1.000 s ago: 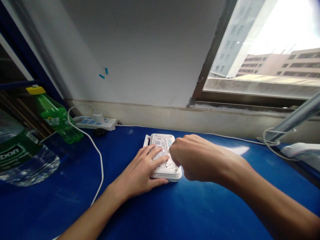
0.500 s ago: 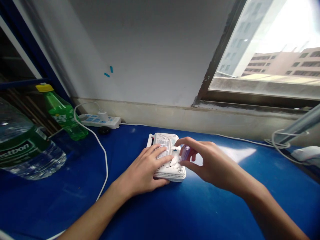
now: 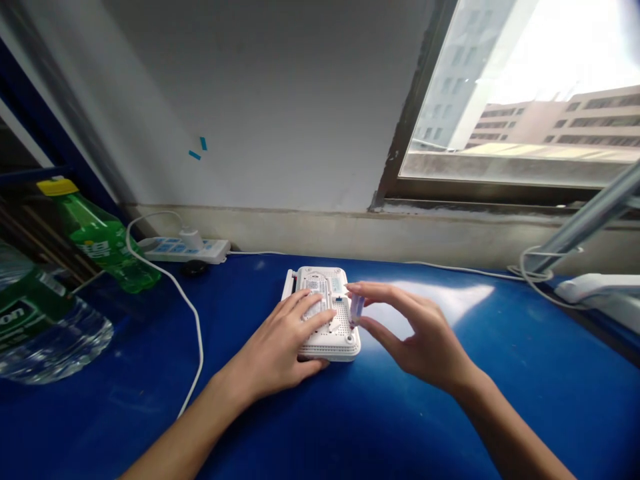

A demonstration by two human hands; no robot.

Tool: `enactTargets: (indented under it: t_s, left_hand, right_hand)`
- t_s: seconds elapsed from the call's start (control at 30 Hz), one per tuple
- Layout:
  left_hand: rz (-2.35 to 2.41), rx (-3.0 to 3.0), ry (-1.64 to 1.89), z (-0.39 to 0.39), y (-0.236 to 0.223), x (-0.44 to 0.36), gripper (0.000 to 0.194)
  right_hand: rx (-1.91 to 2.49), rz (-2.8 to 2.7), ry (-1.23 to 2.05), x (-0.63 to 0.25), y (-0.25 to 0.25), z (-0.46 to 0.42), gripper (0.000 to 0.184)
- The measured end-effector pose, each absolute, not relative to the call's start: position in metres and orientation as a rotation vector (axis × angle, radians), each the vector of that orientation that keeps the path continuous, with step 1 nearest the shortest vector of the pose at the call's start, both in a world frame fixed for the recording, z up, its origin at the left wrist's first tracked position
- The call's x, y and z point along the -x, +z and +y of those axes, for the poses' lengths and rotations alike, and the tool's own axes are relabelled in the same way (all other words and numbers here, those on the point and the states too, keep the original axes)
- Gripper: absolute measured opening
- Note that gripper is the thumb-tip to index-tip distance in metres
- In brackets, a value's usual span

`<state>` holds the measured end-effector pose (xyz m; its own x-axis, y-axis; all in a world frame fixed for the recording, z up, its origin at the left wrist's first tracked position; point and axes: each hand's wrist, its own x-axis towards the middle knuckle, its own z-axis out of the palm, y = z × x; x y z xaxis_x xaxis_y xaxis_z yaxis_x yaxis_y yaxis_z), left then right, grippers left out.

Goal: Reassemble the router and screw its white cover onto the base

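A white router [image 3: 345, 348] lies on the blue table with its vented underside and printed label facing up. Fingers spread across that label, my left hand [image 3: 280, 340] holds the router, the thumb against its near edge. Between thumb and index finger, my right hand [image 3: 420, 327] pinches a small translucent purple piece [image 3: 357, 307]. The piece is upright at the router's right edge; whether it touches the casing I cannot tell. Near it, a small blue part [image 3: 339, 299] shows on the underside.
To the left stand a large water bottle [image 3: 55, 347] and a green soda bottle [image 3: 103, 243]. A power strip [image 3: 185, 250] with a plugged-in white cable [image 3: 197, 327] and a round black object [image 3: 194, 268] are near the wall. A metal lamp arm [image 3: 580, 223] rises at the right.
My view has shifted a little to the right. My right thumb and index finger have turned the purple piece more upright, and its other fingers show less. My left hand stays on the router.
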<state>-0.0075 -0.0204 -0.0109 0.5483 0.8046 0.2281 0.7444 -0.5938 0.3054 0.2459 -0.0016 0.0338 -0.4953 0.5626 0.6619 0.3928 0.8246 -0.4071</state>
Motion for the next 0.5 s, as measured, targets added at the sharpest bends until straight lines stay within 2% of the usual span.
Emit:
enactTargets:
  t_s: [0.2,0.4,0.5]
  left_hand:
    - [1.326,-2.603,0.505,-0.0217,-0.0101,0.0077,0.078]
    - [1.313,-2.617,0.506,-0.0224,-0.0106,0.0088,0.08]
    - [1.318,-2.616,0.526,-0.0224,-0.0105,0.0084,0.079]
  right_hand:
    - [0.676,-2.109,0.387,-0.2481,0.0425,-0.0087,0.021]
    - [0.712,-2.091,0.196,-0.2425,0.0361,-0.0075,0.012]
    - [0.686,-2.108,0.145,-0.2419,0.0341,-0.0051,0.023]
